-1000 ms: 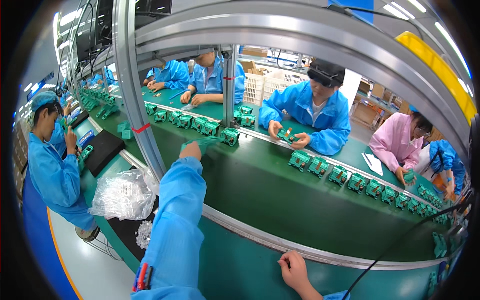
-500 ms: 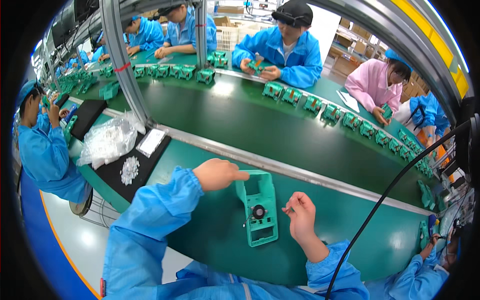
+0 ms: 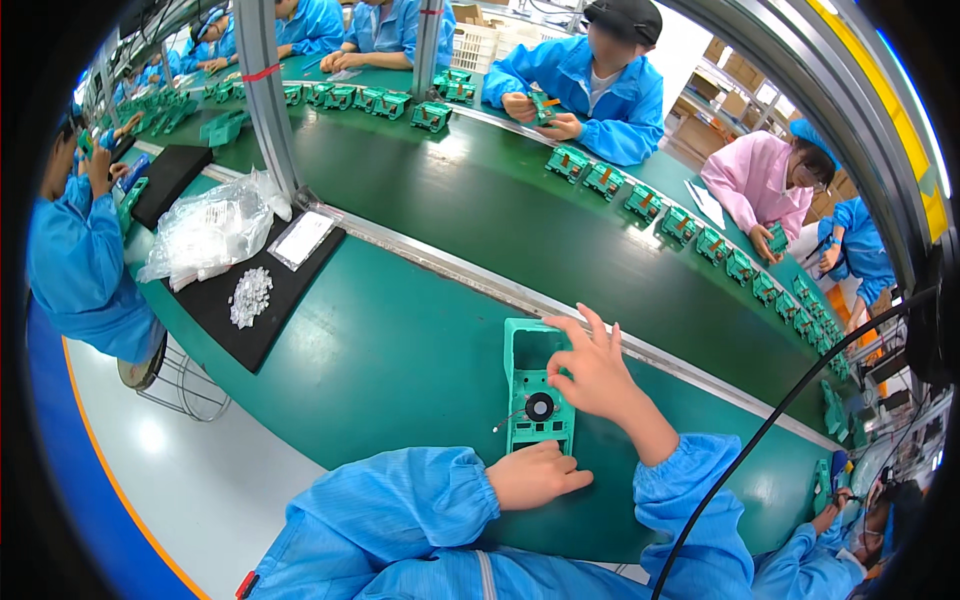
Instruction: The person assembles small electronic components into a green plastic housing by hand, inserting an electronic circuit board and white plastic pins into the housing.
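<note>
A plastic housing [image 3: 514, 380] lies on the workbench [image 3: 400, 370], a round speaker [image 3: 540, 406] in it; the left hand [image 3: 540, 475] is at its near end, the right hand [image 3: 595, 375] over its right side; leftward, a mat [image 3: 280, 325] bears a parts pile [image 3: 250, 297], with a sheet [image 3: 302, 238] and plastic bag [image 3: 215, 225] behind; beyond the metal rail [image 3: 420, 253] lies the conveyor belt [image 3: 480, 230], assemblies [image 3: 680, 225] along its far edge.

On the counter [image 3: 400, 345], the left grip [image 3: 540, 475] is at the casing's [image 3: 522, 386] near end, the right grip [image 3: 595, 372] over its right side; white bits [image 3: 250, 298] lie leftward.
</note>
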`<state>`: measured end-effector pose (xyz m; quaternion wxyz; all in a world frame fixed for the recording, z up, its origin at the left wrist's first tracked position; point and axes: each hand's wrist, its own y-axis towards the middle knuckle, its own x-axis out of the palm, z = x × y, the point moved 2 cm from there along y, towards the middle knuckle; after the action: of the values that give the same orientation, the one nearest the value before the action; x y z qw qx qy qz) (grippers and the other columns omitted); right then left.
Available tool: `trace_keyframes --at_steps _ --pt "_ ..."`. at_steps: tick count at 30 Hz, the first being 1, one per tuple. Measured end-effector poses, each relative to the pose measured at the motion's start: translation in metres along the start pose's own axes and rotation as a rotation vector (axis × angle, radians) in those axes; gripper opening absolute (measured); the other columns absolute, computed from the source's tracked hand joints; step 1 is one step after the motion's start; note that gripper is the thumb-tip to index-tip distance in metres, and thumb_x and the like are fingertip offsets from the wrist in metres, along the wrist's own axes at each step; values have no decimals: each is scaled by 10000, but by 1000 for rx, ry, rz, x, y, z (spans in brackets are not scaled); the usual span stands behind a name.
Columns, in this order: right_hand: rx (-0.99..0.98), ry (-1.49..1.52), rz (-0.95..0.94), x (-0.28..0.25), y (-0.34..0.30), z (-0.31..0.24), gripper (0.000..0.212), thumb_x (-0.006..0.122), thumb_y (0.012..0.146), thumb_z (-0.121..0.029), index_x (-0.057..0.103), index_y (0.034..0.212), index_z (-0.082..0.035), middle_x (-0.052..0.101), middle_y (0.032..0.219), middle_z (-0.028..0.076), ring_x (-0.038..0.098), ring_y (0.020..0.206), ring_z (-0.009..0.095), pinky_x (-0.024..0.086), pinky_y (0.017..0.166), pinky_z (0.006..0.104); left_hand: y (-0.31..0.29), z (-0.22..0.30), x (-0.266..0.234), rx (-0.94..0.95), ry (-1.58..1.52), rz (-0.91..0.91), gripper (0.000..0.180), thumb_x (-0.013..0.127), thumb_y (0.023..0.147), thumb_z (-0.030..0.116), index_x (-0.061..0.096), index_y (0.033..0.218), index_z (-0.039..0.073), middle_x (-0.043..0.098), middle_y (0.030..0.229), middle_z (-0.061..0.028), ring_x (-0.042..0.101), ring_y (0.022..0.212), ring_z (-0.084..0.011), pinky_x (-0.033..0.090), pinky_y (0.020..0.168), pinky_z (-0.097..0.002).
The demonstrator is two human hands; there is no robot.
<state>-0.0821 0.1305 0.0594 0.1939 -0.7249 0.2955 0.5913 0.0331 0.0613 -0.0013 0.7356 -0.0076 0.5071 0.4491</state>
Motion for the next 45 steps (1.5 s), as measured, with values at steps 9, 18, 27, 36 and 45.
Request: trace_keyframes --at_steps 9,18,27,36,45 --pt "15 -79 -62 6 15 -3 63 599 627 -118 580 566 -111 346 1212 29 224 1177 347 159 869 668 -2 -5 1 17 -47 -71 237 471 697 69 514 926 111 505 673 -30 478 624 -195 392 624 -275" --pt "-63 -204 -96 5 21 -6 47 619 609 -104 589 581 -81 346 1176 72 261 1146 342 220 848 656 1 -6 2 14 -35 -132 300 486 675 68 521 967 126 499 688 -28 471 649 -205 414 625 -281" --pt "-68 -241 -76 4 19 -9 38 608 595 -78 587 586 -48 350 1160 92 299 1112 340 238 832 656 1 -4 1 15 -32 -88 298 486 669 62 524 959 120 502 681 -32 474 641 -208 418 620 -282" --pt "-15 -244 -87 3 25 -11 79 621 586 -72 579 643 -36 378 1103 93 344 1049 324 234 854 635 4 -4 0 14 -34 -89 302 494 660 59 529 954 117 503 674 -31 475 647 -208 424 619 -290" --pt "-18 -80 -112 -3 28 12 172 682 573 -175 552 666 -111 409 1076 22 448 944 242 326 824 448 4 -5 -1 -11 -70 -114 276 460 699 55 527 964 87 546 711 -66 502 643 -239 418 640 -298"
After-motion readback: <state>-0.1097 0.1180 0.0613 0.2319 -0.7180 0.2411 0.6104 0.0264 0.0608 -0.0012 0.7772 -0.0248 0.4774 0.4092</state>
